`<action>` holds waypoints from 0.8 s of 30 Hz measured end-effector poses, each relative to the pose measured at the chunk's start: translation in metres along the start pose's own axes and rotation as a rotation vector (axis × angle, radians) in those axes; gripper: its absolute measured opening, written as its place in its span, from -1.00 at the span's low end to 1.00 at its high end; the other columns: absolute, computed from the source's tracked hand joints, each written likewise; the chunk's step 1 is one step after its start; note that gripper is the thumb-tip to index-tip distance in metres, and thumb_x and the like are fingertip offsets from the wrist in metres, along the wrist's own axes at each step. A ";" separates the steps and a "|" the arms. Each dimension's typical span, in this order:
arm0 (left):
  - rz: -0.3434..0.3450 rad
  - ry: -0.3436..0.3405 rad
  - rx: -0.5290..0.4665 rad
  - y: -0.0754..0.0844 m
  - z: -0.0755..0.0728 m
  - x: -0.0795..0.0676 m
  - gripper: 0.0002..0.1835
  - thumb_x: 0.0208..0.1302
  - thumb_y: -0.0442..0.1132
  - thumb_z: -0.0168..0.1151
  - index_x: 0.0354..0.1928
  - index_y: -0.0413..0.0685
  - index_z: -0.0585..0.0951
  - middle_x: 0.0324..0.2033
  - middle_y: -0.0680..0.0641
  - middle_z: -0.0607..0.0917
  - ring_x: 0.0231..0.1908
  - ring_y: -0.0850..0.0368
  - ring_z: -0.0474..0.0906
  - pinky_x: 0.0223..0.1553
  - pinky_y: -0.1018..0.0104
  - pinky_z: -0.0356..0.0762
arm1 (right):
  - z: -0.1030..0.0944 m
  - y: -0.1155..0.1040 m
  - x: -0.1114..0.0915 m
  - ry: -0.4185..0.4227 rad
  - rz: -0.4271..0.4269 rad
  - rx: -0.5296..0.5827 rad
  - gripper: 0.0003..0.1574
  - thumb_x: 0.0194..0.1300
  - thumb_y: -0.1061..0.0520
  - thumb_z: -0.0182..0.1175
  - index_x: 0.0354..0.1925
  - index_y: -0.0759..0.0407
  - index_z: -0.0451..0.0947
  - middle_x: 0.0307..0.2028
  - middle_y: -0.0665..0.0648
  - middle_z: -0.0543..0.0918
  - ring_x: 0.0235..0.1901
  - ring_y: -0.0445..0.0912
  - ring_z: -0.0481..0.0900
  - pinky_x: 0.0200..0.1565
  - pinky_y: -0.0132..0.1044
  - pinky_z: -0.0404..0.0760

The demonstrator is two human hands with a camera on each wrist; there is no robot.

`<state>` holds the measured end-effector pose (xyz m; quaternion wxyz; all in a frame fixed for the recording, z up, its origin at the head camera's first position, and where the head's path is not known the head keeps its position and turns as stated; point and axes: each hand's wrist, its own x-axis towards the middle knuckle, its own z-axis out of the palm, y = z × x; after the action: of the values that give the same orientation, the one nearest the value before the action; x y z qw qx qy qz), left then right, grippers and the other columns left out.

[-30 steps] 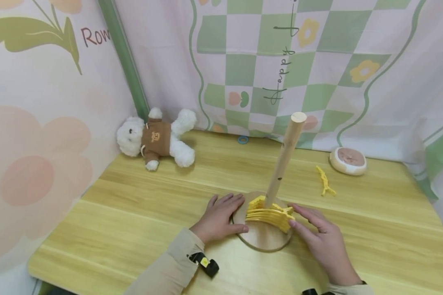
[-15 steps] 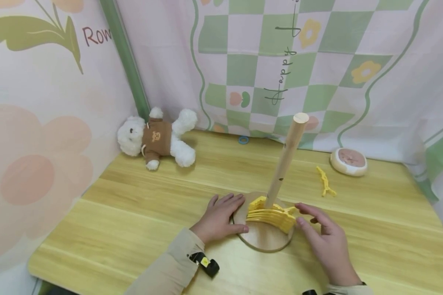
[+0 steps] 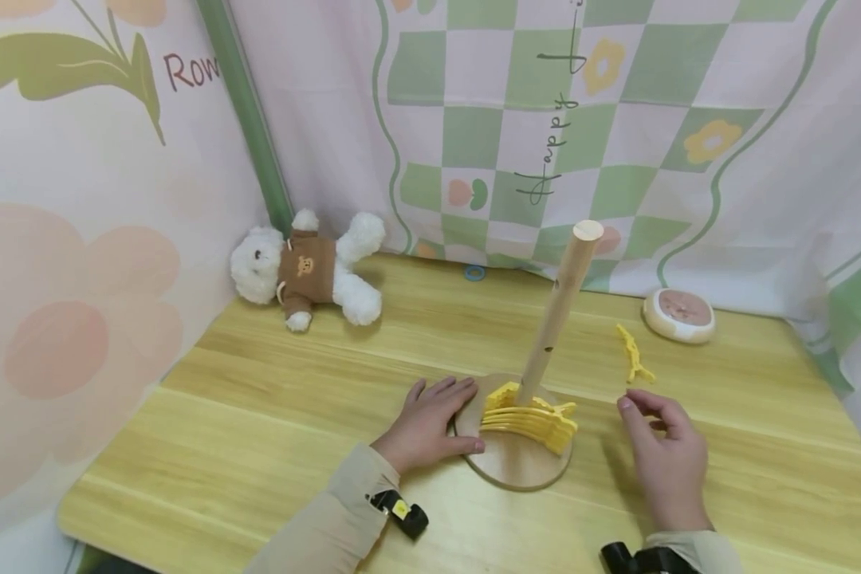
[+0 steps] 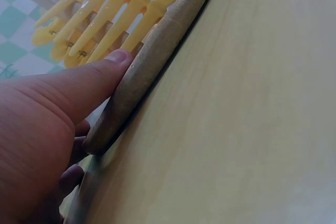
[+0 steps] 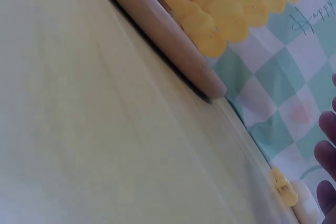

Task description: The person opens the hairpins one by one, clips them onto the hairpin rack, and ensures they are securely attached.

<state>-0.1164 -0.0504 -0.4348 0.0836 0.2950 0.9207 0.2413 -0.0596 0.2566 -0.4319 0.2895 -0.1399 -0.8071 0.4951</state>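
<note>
In the head view, several yellow alligator-style hair clips (image 3: 534, 426) sit in a curved row round the foot of an upright wooden post (image 3: 556, 311). The post rises from a round wooden base (image 3: 520, 470). My left hand (image 3: 426, 426) rests on the base's left rim, its fingers extended and thumb near the clips. In the left wrist view that thumb (image 4: 113, 64) touches the rim beside the clips. To the right of the base, my right hand (image 3: 667, 458) hovers apart from it, fingers loosely bent, with nothing visible in them. A single yellow clip (image 3: 633, 355) lies beyond it.
A white plush toy (image 3: 308, 271) in a brown shirt lies at the back left of the wooden table (image 3: 258, 414). By the curtain is a small blue ring (image 3: 475, 273). A rounded cream-and-pink object (image 3: 680, 316) sits at the back right.
My right hand has let go of the end of the clip row and moved right, away from the base. The left hand stays on the rim.
</note>
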 end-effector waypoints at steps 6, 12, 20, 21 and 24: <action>0.001 0.002 0.000 0.000 0.000 0.000 -0.03 0.21 0.33 0.29 0.53 0.02 0.25 0.51 0.06 0.25 0.52 0.03 0.06 0.50 -0.17 -0.23 | 0.000 0.003 0.008 0.050 0.039 -0.021 -0.72 0.27 0.13 0.41 -0.11 0.27 0.72 -0.34 -0.37 0.64 -0.29 -0.37 0.54 -0.23 -0.56 0.38; 0.000 0.004 0.008 0.000 0.001 0.000 -0.03 0.20 0.33 0.30 0.53 0.02 0.25 0.51 0.07 0.24 0.52 0.04 0.06 0.50 -0.17 -0.23 | 0.000 0.005 0.014 0.058 0.121 -0.035 -0.70 0.25 0.05 0.43 -0.10 0.17 0.72 -0.35 -0.38 0.63 -0.32 -0.33 0.52 -0.30 -0.55 0.39; -0.006 0.001 0.004 0.001 -0.001 0.000 -0.04 0.21 0.33 0.29 0.53 0.02 0.25 0.51 0.06 0.24 0.52 0.04 0.05 0.50 -0.16 -0.24 | 0.000 0.013 0.025 0.043 0.183 -0.070 -0.58 0.23 -0.05 0.44 -0.03 0.15 0.71 -0.26 -0.34 0.61 -0.29 -0.32 0.51 -0.33 -0.58 0.43; -0.006 0.003 0.003 0.001 -0.001 0.000 -0.04 0.21 0.33 0.29 0.53 0.02 0.25 0.51 0.06 0.24 0.52 0.04 0.05 0.50 -0.17 -0.24 | 0.000 0.014 0.027 0.045 0.195 -0.069 -0.57 0.22 -0.06 0.45 -0.03 0.15 0.71 -0.26 -0.33 0.61 -0.30 -0.32 0.51 -0.35 -0.59 0.44; -0.006 0.005 0.000 0.001 0.000 0.000 -0.04 0.21 0.33 0.29 0.53 0.02 0.25 0.51 0.06 0.24 0.52 0.04 0.05 0.50 -0.16 -0.24 | -0.001 0.018 0.032 0.046 0.235 -0.067 -0.52 0.20 -0.09 0.46 -0.01 0.15 0.70 -0.26 -0.29 0.60 -0.31 -0.32 0.50 -0.41 -0.59 0.45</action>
<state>-0.1162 -0.0501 -0.4341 0.0820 0.2917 0.9219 0.2417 -0.0859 0.2824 -0.4372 0.2429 -0.2543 -0.7944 0.4951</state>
